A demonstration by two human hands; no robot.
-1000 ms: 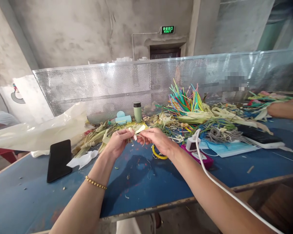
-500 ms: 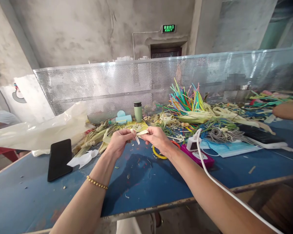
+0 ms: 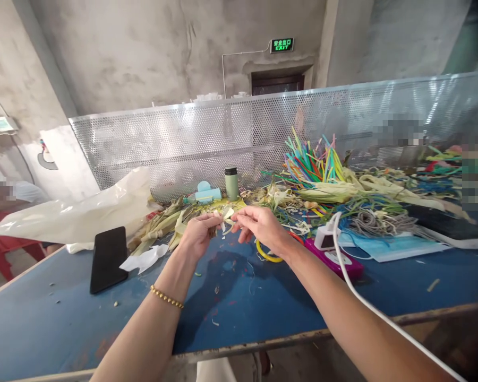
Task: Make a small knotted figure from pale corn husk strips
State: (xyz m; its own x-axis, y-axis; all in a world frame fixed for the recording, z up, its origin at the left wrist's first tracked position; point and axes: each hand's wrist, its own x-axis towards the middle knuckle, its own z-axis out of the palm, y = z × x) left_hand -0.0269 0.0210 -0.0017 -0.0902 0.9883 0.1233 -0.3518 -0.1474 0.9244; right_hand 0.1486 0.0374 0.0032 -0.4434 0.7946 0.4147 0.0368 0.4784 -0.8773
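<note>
Over the blue table, my left hand is closed in a pinch on a pale strip of corn husk. The strip's short ends stick out beyond the fingertips, curled. Close at its right side is my right hand, fingers bent and apart, the fingertips near the strip's edge. Whether they touch it is hard to make out. Beneath my right wrist lies a yellow ring, partly covered. Dried corn husks are heaped just beyond my left hand.
A black phone and white scrap lie left. Behind stand a green bottle and colourful stems. To the right are a magenta box, white cable, face mask and cord coil. A perforated metal screen closes the back.
My right fingers have loosened from the husk strip and spread apart. My left hand keeps its pinch. The view has shifted slightly left, and the co-worker's arm at right is now hidden by blur.
</note>
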